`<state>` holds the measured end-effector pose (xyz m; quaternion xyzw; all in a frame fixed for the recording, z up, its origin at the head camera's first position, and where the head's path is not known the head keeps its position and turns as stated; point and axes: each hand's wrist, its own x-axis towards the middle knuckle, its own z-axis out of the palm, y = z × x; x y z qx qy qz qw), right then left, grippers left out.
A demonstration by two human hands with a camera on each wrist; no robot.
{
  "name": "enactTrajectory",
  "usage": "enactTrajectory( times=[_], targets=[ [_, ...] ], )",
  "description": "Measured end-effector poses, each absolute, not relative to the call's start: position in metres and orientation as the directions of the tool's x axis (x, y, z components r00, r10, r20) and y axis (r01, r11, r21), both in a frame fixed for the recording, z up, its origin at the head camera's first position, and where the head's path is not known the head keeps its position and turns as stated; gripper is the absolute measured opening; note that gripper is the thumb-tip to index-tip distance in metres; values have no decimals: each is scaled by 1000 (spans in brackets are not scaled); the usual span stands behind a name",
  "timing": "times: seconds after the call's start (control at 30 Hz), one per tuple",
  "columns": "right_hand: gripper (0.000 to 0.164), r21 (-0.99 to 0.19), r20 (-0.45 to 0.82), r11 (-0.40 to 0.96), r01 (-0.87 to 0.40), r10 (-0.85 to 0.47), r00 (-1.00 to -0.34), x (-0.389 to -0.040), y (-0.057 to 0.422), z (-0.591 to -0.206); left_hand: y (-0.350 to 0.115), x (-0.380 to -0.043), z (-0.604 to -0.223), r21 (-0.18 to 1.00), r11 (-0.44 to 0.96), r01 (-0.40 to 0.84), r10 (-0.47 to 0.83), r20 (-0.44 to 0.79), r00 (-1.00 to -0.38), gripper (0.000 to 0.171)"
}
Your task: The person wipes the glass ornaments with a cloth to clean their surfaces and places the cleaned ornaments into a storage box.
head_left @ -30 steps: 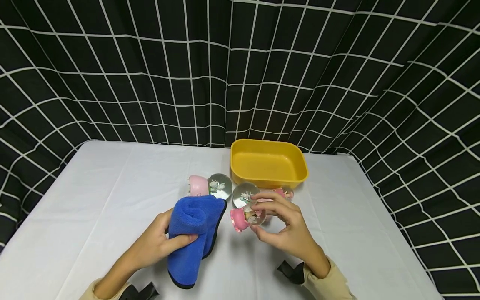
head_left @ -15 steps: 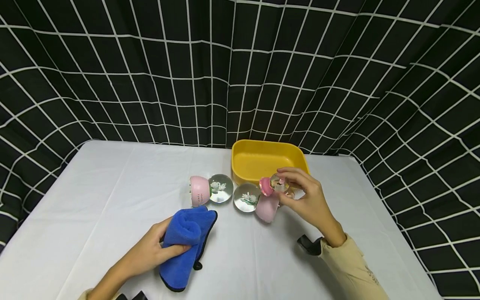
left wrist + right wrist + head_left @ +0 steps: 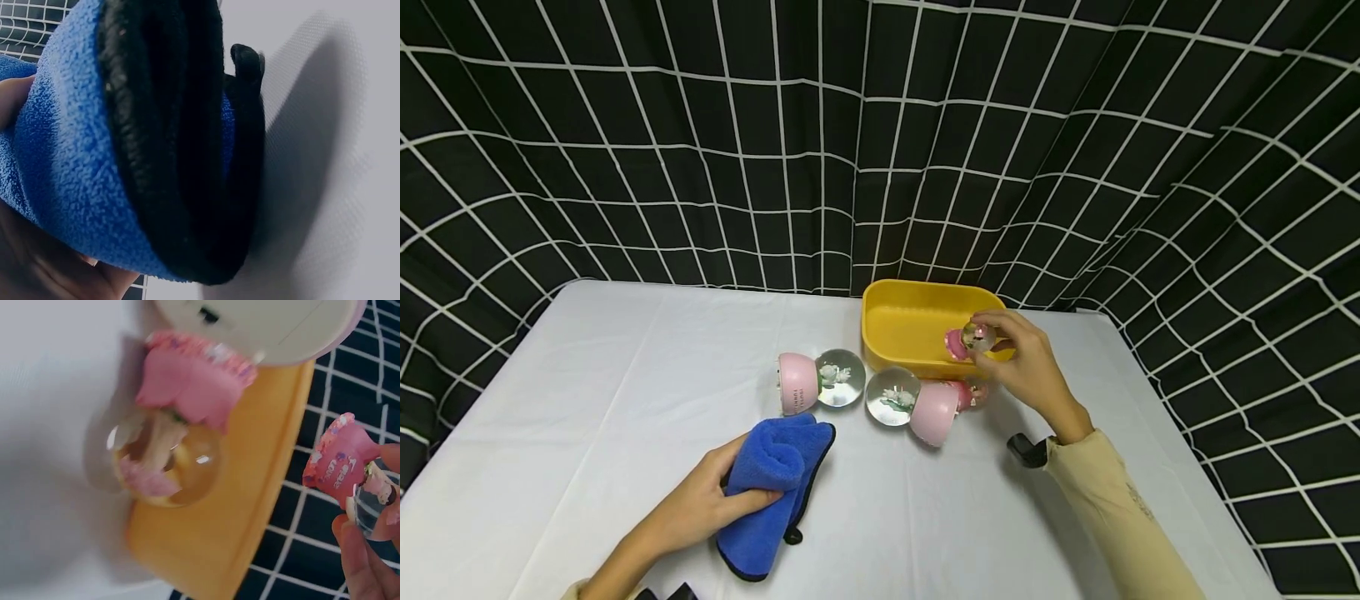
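My left hand [image 3: 696, 500] grips a folded blue microfiber cloth [image 3: 767, 475] with black edging, held low over the table; in the left wrist view the cloth [image 3: 81, 144] fills much of the picture. My right hand [image 3: 1030, 358] pinches a small snow globe [image 3: 957, 343] by its glass ball, above the right part of a yellow plastic bin [image 3: 870, 342]. Its scalloped pink base [image 3: 340, 456] points left in the head view. A similar small snow globe [image 3: 976, 392] lies on its side against the bin's front, partly hidden by a larger one.
Two larger snow globes with pale pink bases lie on their sides before the bin, one on the left [image 3: 797, 383] and one nearer the middle [image 3: 934, 412]. A white cloth covers the table [image 3: 625, 375]. Black grid-patterned curtain [image 3: 775, 167] stands behind and at both sides.
The right hand has carried the small snow globe from in front of the larger globes rightward and back, over the bin. The left hand with the blue cloth has drawn slightly nearer and left.
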<state>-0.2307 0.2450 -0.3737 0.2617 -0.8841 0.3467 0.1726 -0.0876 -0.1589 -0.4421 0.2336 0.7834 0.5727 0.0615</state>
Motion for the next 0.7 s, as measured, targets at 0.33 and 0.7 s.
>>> enactTrajectory(
  times=[0.33,0.7],
  targets=[
    [42,-518,310,731,-443,-322,-894,-261,258,-387,-159,-89,-445,925,245,290,440,160,-884,62],
    [38,-523,149,781,-342,-311,-939,-280,267,-395,-157,-89,-444,929,263,259,434,126,-892,61]
  ],
)
